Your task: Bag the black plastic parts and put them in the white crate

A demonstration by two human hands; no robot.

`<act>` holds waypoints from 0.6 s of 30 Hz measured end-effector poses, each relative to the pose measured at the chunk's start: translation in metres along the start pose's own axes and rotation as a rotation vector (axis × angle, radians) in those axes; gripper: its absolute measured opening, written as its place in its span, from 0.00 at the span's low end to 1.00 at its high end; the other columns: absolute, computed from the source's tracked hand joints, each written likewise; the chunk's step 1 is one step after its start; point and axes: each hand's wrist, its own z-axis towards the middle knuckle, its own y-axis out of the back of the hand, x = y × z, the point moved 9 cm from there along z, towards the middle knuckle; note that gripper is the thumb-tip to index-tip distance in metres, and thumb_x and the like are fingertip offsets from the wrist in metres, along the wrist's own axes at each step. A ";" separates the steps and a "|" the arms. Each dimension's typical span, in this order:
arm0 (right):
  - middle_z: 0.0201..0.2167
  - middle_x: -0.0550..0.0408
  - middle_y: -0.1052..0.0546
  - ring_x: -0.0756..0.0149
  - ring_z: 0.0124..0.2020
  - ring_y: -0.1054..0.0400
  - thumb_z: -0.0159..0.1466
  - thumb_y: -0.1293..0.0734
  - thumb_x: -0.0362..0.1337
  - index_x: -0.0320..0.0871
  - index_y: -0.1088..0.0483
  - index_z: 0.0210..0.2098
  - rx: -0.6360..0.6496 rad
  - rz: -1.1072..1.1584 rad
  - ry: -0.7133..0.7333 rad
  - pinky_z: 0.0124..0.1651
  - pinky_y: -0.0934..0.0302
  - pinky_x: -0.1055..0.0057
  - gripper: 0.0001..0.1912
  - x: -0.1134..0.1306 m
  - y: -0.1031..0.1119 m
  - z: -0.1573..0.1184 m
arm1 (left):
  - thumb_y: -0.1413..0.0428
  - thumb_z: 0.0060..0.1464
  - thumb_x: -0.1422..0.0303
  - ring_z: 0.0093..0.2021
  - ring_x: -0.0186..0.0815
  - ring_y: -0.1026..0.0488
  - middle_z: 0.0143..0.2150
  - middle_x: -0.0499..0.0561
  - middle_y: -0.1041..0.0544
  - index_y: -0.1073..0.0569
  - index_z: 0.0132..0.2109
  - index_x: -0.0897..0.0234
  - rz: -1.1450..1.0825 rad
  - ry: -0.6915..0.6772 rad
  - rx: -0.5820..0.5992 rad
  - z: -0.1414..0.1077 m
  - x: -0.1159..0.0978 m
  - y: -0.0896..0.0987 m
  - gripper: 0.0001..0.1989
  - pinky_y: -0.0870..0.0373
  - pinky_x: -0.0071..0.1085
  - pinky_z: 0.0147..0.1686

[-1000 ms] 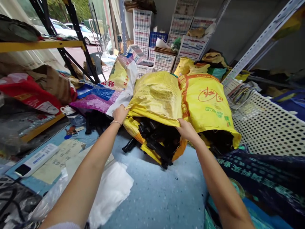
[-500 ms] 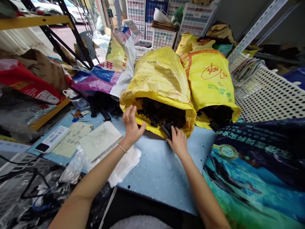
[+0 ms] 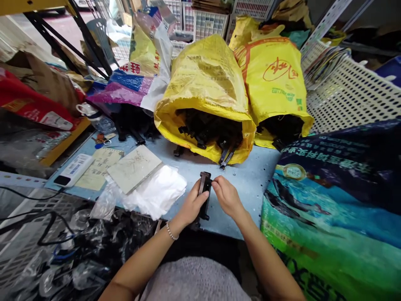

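L hand (image 3: 191, 205) grips black plastic part (image 3: 205, 194) upright, R hand (image 3: 228, 196) pinching its side, both at near edge of blue desk (image 3: 247, 175). Yellow woven sack (image 3: 203, 75) full of more black parts (image 3: 209, 127) lies open just beyond; clear plastic bag (image 3: 159, 192) to left.

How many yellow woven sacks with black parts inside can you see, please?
2: a centre sack and an orange-printed sack just right of it. More may be hidden behind them.
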 end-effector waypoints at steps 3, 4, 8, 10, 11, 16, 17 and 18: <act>0.21 0.61 0.40 0.69 0.22 0.45 0.66 0.42 0.55 0.47 0.40 0.26 0.105 0.333 -0.160 0.26 0.45 0.72 0.21 -0.015 -0.027 0.005 | 0.54 0.64 0.59 0.65 0.46 0.40 0.65 0.60 0.37 0.47 0.67 0.62 0.109 -0.052 -0.105 -0.003 -0.011 0.007 0.28 0.42 0.46 0.64; 0.18 0.63 0.44 0.71 0.18 0.51 0.65 0.42 0.56 0.47 0.43 0.25 0.173 0.501 -0.273 0.21 0.51 0.74 0.22 -0.023 -0.042 0.003 | 0.53 0.63 0.59 0.65 0.47 0.40 0.65 0.62 0.38 0.49 0.68 0.63 0.181 -0.064 -0.119 -0.002 -0.014 0.008 0.30 0.43 0.47 0.64; 0.14 0.68 0.50 0.76 0.14 0.62 0.62 0.40 0.57 0.46 0.46 0.21 0.359 0.872 -0.549 0.16 0.65 0.76 0.24 -0.038 -0.070 -0.006 | 0.52 0.63 0.59 0.64 0.48 0.40 0.64 0.64 0.39 0.53 0.70 0.65 0.319 -0.097 -0.065 -0.004 -0.014 0.008 0.33 0.41 0.47 0.62; 0.15 0.66 0.46 0.77 0.15 0.58 0.62 0.37 0.55 0.45 0.42 0.23 0.286 0.822 -0.476 0.18 0.63 0.76 0.22 -0.033 -0.047 0.000 | 0.48 0.61 0.55 0.63 0.48 0.40 0.61 0.63 0.37 0.46 0.69 0.63 0.327 -0.130 -0.056 -0.011 -0.014 0.011 0.34 0.42 0.48 0.62; 0.17 0.65 0.44 0.76 0.16 0.56 0.63 0.37 0.54 0.44 0.41 0.24 0.211 0.754 -0.408 0.18 0.61 0.76 0.22 -0.027 -0.029 0.003 | 0.46 0.58 0.52 0.62 0.49 0.39 0.59 0.61 0.35 0.40 0.66 0.61 0.326 -0.148 -0.065 -0.015 -0.015 0.014 0.33 0.44 0.49 0.62; 0.24 0.57 0.35 0.68 0.27 0.41 0.68 0.40 0.50 0.44 0.37 0.27 0.013 0.183 0.179 0.31 0.44 0.69 0.19 0.052 0.019 -0.017 | 0.56 0.55 0.38 0.48 0.48 0.31 0.40 0.57 0.26 0.21 0.46 0.62 -0.110 -0.021 0.094 0.002 -0.012 0.019 0.35 0.36 0.47 0.53; 0.25 0.55 0.33 0.66 0.29 0.40 0.68 0.40 0.49 0.44 0.36 0.27 0.075 0.114 0.275 0.34 0.43 0.67 0.18 0.064 0.006 -0.028 | 0.62 0.55 0.36 0.46 0.47 0.29 0.38 0.58 0.25 0.22 0.46 0.63 -0.233 0.026 0.140 0.011 -0.016 0.020 0.40 0.33 0.45 0.49; 0.26 0.54 0.33 0.65 0.31 0.39 0.68 0.40 0.48 0.44 0.35 0.27 0.148 0.097 0.309 0.36 0.42 0.66 0.18 0.069 -0.011 -0.038 | 0.67 0.55 0.35 0.43 0.47 0.28 0.37 0.58 0.24 0.22 0.46 0.65 -0.344 0.052 0.169 0.020 -0.025 0.023 0.44 0.32 0.43 0.46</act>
